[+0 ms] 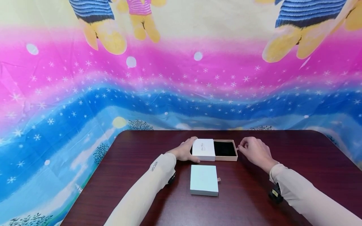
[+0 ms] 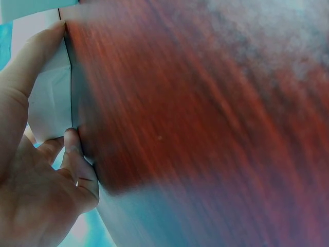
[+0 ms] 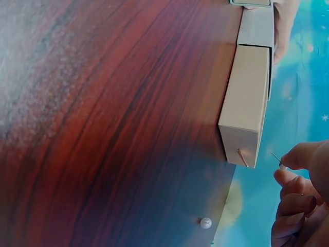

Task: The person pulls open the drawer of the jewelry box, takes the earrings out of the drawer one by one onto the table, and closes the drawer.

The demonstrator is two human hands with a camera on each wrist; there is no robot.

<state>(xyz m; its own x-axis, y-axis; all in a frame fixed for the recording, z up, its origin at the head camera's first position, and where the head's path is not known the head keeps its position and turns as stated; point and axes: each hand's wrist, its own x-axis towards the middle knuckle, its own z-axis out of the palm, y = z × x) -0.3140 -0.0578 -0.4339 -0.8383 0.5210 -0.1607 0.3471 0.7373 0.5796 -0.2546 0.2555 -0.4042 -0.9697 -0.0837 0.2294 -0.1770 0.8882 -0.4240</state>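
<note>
A white sliding box has its sleeve on the left and its drawer pulled out to the right, showing a black lining. My left hand grips the sleeve, thumb along the near side and fingers at the far side. Just right of the drawer, my right hand pinches a small stud earring between thumb and index finger, its thin metal post pointing out. On the drawer's end is a small ribbon tab. A round pearl-like bead lies on the table near that end.
A second, closed pale box with a pinkish pull tab lies on the near side of the sliding box. The dark reddish wooden table ends at a patterned cloth backdrop.
</note>
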